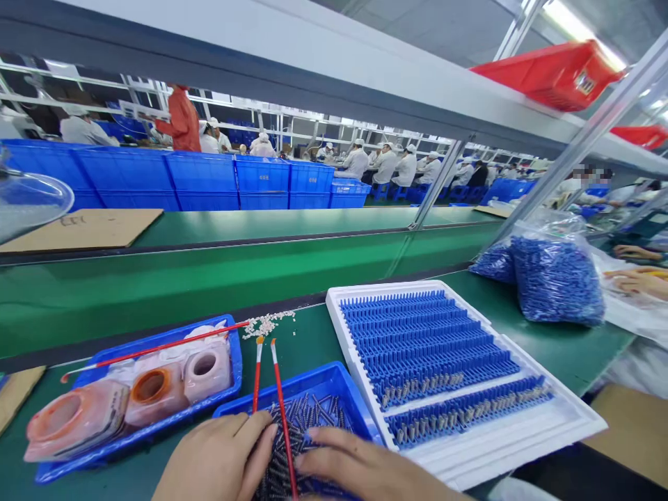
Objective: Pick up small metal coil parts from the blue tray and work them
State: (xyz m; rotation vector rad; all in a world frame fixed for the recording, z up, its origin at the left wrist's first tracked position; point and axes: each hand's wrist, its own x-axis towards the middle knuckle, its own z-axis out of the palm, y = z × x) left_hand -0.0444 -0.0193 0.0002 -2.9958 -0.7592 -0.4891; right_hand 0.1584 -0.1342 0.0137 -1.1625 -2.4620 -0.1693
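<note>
My left hand [216, 456] is over the left side of a blue bin [360, 410], its fingers curled together; what they hold, if anything, is hidden. My right hand [360, 463] reaches over the bin's right side with bent fingers, and a small spot of blue shows at one fingertip. Dark spring-like metal pieces [326, 410] fill the bin between them. A red-handled brush [257, 376] leans on the bin's far rim and passes behind my left fingers. Another red brush [282, 410] lies between the two hands, bristles pointing away.
Right of the bin, a white foam tray [563, 435] holds rows of blue plastic parts [417, 334], the nearer ones with metal pieces. On the left, a blue tray [236, 355] carries several stained bottles and a long brush. Small white bits [266, 325] lie behind. Bagged blue parts [556, 278] stand at right.
</note>
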